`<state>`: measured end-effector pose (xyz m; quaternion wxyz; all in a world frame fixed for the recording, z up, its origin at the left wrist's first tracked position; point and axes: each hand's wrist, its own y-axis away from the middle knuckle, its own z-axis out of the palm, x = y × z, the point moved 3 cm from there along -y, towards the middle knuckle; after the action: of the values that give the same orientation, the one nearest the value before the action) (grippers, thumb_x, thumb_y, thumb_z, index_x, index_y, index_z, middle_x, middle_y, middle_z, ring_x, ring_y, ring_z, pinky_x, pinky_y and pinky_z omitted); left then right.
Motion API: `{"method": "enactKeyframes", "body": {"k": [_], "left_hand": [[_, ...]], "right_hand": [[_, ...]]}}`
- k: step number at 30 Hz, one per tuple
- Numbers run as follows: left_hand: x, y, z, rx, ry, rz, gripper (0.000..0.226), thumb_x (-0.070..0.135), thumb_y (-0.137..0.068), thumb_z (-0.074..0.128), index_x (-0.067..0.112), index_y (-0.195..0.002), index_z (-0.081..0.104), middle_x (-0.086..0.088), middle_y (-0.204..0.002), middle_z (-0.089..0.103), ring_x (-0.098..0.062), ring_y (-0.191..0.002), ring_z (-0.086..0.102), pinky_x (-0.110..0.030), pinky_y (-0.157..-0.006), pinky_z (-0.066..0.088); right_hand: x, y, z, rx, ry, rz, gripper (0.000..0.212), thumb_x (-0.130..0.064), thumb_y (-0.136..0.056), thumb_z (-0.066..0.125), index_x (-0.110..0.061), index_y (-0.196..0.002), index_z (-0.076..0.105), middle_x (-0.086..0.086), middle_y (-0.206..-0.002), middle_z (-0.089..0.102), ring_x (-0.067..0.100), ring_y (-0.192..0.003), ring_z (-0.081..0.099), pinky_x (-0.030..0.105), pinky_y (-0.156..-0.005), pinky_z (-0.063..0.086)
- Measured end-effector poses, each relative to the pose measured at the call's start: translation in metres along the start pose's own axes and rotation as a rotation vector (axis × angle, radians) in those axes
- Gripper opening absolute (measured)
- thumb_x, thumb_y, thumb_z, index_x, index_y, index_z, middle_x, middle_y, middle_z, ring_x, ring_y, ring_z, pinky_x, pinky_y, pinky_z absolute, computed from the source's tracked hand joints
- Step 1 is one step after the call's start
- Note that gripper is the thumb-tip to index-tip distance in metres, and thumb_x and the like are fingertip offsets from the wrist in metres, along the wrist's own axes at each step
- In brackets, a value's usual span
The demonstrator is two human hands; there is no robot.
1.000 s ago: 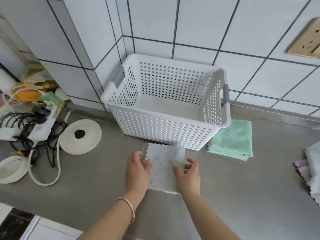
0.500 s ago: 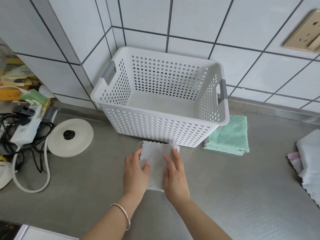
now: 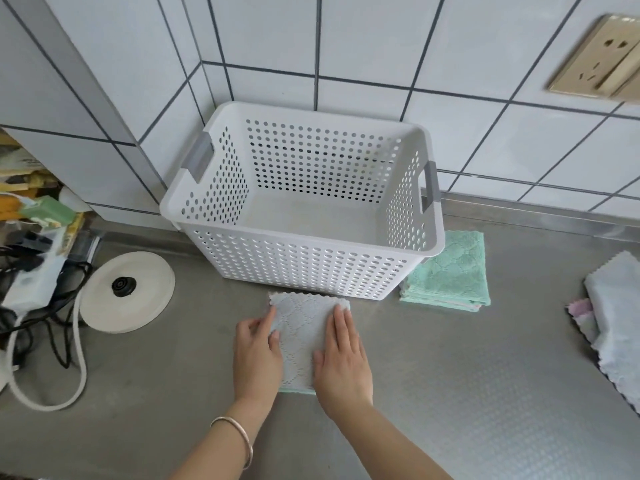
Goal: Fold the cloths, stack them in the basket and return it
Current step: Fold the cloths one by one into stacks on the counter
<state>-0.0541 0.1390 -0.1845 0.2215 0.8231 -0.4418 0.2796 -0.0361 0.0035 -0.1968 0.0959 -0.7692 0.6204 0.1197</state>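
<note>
A small pale grey-blue folded cloth with scalloped edges (image 3: pixel 304 337) lies flat on the brushed steel countertop (image 3: pixel 467 386), its far edge just in front of the white perforated plastic basket with grey handles (image 3: pixel 304 251). Both hands rest on it. The left hand (image 3: pixel 257 355) lies along the cloth's left edge, fingers straight and close together, the thumb laid over onto the fabric. The right hand (image 3: pixel 343 358) presses flat on the right side, fingers extended and together, fingertips reaching the far right corner. Neither hand pinches or curls round the cloth. A thin silver bangle (image 3: pixel 239 438) sits on the left wrist.

The basket stands upright against the white tiled wall (image 3: pixel 381 39), and the part of its floor in view holds nothing. Beside its right front corner, partly under the rim, lies a neat stack of folded mint-green cloths (image 3: pixel 450 275) with a pink edge showing at the bottom. Well apart at the right edge of the view is a loose heap of pale blue and pink cloths (image 3: pixel 613 317).

To the left of the basket a round white lid with a black knob (image 3: pixel 127 292) lies on the counter, next to a white power strip (image 3: pixel 33 278), tangled black cables (image 3: pixel 59 327) and a thick white cord (image 3: pixel 81 368). A gold wall socket (image 3: pixel 602 57) is mounted on the tiles at upper right
</note>
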Motion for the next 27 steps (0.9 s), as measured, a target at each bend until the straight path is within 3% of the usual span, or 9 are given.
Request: {"method": "enactKeyframes", "body": {"k": [2, 6, 10, 12, 14, 16, 19, 23, 27], "left_hand": [[-0.005, 0.000, -0.002, 0.003, -0.120, 0.012, 0.043, 0.013, -0.089, 0.055, 0.024, -0.130, 0.053, -0.010, -0.117, 0.049, -0.031, -0.105, 0.052, -0.040, -0.089, 0.047], [0.011, 0.000, -0.018, 0.149, -0.393, 0.165, 0.043, 0.008, -0.073, 0.073, 0.013, -0.114, 0.063, -0.016, -0.116, 0.055, -0.040, -0.093, 0.048, -0.049, -0.078, 0.048], [0.091, 0.019, -0.013, 0.229, -0.258, 0.417, 0.033, 0.019, -0.075, 0.058, 0.012, -0.107, 0.061, -0.016, -0.120, 0.051, -0.038, -0.100, 0.043, -0.052, -0.083, 0.043], [0.140, 0.039, 0.014, 0.147, -0.185, 0.654, 0.034, 0.027, -0.078, 0.046, 0.012, -0.103, 0.063, -0.009, -0.114, 0.050, -0.032, -0.100, 0.047, -0.045, -0.086, 0.043], [0.179, 0.056, 0.056, -0.028, -0.104, 0.794, 0.035, 0.031, -0.079, 0.041, 0.017, -0.102, 0.062, 0.001, -0.109, 0.048, -0.020, -0.094, 0.053, -0.032, -0.081, 0.047], [0.214, 0.073, 0.102, -0.204, -0.078, 0.863, 0.031, 0.033, -0.078, 0.039, 0.025, -0.102, 0.058, 0.009, -0.106, 0.045, -0.015, -0.082, 0.062, -0.027, -0.067, 0.050], [0.261, 0.107, 0.177, -0.361, -0.156, 0.988, 0.025, 0.030, -0.076, 0.048, 0.026, -0.098, 0.060, 0.007, -0.098, 0.055, -0.013, -0.077, 0.066, -0.018, -0.065, 0.043], [0.307, 0.140, 0.249, -0.461, -0.299, 1.111, 0.029, 0.031, -0.063, 0.064, 0.029, -0.093, 0.066, 0.009, -0.086, 0.063, -0.012, -0.072, 0.066, -0.019, -0.055, 0.050], [0.343, 0.165, 0.299, -0.457, -0.436, 1.210, 0.044, 0.033, -0.047, 0.082, 0.032, -0.089, 0.069, 0.017, -0.087, 0.066, -0.009, -0.082, 0.058, -0.020, -0.055, 0.051]], "right_hand": [[-0.001, 0.001, 0.003, -0.040, 0.003, -0.001, 0.063, -0.040, -0.080, 0.037, -0.006, -0.131, 0.053, 0.005, -0.141, 0.049, 0.016, -0.132, 0.031, 0.035, -0.096, 0.050], [0.009, 0.001, -0.022, 0.002, -0.032, -0.099, 0.064, -0.051, -0.075, 0.037, -0.017, -0.128, 0.050, -0.003, -0.134, 0.056, 0.013, -0.128, 0.044, 0.033, -0.092, 0.050], [0.088, 0.014, -0.067, 0.213, -0.174, -0.017, 0.046, -0.037, -0.074, 0.046, -0.022, -0.117, 0.049, -0.004, -0.120, 0.061, 0.013, -0.115, 0.051, 0.025, -0.090, 0.048], [0.155, 0.030, -0.085, 0.349, -0.176, 0.120, 0.043, -0.029, -0.071, 0.051, -0.019, -0.112, 0.052, 0.000, -0.111, 0.060, 0.016, -0.103, 0.048, 0.025, -0.084, 0.041], [0.226, 0.048, -0.106, 0.424, -0.100, 0.286, 0.041, -0.023, -0.068, 0.056, -0.016, -0.108, 0.054, 0.005, -0.103, 0.063, 0.018, -0.096, 0.046, 0.029, -0.079, 0.044], [0.291, 0.065, -0.124, 0.428, -0.049, 0.453, 0.042, -0.014, -0.062, 0.069, -0.013, -0.103, 0.060, 0.007, -0.097, 0.065, 0.024, -0.091, 0.052, 0.035, -0.072, 0.052], [0.369, 0.089, -0.142, 0.333, 0.003, 0.626, 0.037, -0.011, -0.058, 0.076, -0.010, -0.093, 0.066, 0.008, -0.090, 0.065, 0.034, -0.082, 0.062, 0.038, -0.066, 0.053], [0.418, 0.101, -0.144, 0.235, 0.146, 0.608, 0.013, -0.022, -0.065, 0.062, -0.012, -0.073, 0.062, 0.005, -0.075, 0.061, 0.029, -0.067, 0.060, 0.035, -0.055, 0.048], [0.455, 0.100, -0.143, 0.223, 0.156, 0.478, 0.018, -0.020, -0.072, 0.044, -0.013, -0.064, 0.058, 0.002, -0.067, 0.056, 0.025, -0.058, 0.056, 0.030, -0.047, 0.044]]}}
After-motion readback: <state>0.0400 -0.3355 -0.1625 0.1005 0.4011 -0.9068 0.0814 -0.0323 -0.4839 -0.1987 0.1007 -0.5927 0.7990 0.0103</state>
